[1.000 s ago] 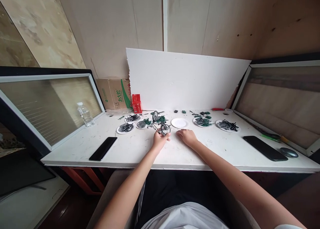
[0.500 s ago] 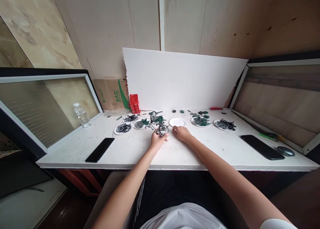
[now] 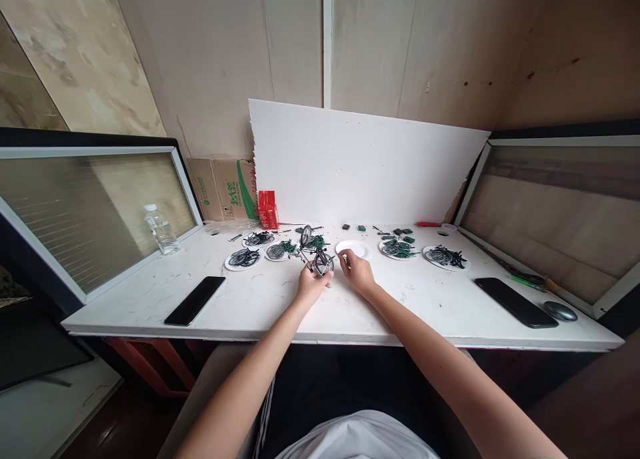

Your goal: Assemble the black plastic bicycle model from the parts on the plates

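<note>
A small model bicycle [image 3: 323, 262] with dark spoked wheels is held just above the tabletop by my left hand [image 3: 313, 285], whose fingers grip it near one wheel. Close on its right is my right hand [image 3: 356, 271], thumb and fingers pinched together. A tiny dark bit shows at those fingertips, too small to name. Behind the right hand lies a white paper plate [image 3: 353, 247]. Just behind the bicycle, another plate carries green parts [image 3: 316, 241], partly hidden by it.
Plates of black and green bicycle parts stand to the left [image 3: 244, 259] and right [image 3: 446, 257]. Phones [image 3: 195, 300] [image 3: 515, 302], a mouse [image 3: 560, 311], a water bottle [image 3: 163, 231], a red box [image 3: 267, 210] and a white board [image 3: 367, 165] surround the workspace on the white table [image 3: 410, 305].
My right hand has turned and lifted a little, its fingertips now pinched higher beside the bicycle. The left hand keeps its hold. The whole view has shifted slightly.
</note>
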The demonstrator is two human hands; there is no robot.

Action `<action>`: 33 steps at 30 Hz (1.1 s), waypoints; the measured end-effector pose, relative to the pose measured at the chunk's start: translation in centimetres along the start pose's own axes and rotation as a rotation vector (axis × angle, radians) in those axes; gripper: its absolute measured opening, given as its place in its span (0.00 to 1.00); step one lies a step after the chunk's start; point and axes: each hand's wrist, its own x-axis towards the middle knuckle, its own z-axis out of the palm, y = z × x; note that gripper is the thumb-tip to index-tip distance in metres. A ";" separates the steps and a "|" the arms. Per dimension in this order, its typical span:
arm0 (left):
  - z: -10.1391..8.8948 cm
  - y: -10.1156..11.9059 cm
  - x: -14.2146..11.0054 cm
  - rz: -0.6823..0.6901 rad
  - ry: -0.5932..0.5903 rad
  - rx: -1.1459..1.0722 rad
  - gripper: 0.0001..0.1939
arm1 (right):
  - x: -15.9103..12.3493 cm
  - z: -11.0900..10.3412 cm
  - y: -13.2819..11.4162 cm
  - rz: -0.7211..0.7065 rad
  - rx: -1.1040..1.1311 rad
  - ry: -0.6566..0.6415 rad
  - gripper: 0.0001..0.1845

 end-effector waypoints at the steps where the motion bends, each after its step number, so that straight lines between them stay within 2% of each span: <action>1: 0.0 -0.1 0.1 0.001 0.007 0.004 0.25 | -0.1 0.1 -0.2 -0.022 0.013 0.017 0.17; 9: -0.1 0.0 0.1 -0.024 0.010 0.044 0.27 | -1.0 0.1 -1.5 -0.203 0.059 -0.052 0.16; 15: -0.1 0.0 0.1 -0.014 0.010 0.060 0.26 | -1.0 -0.2 -1.6 -0.169 0.084 -0.048 0.15; 28: -0.1 -0.2 0.3 -0.010 -0.011 0.045 0.29 | -1.1 -0.2 -1.6 -0.194 0.137 -0.021 0.15; 33: -0.4 -0.5 0.0 0.040 0.016 0.143 0.29 | -1.1 -0.3 -1.6 -0.192 0.195 -0.026 0.15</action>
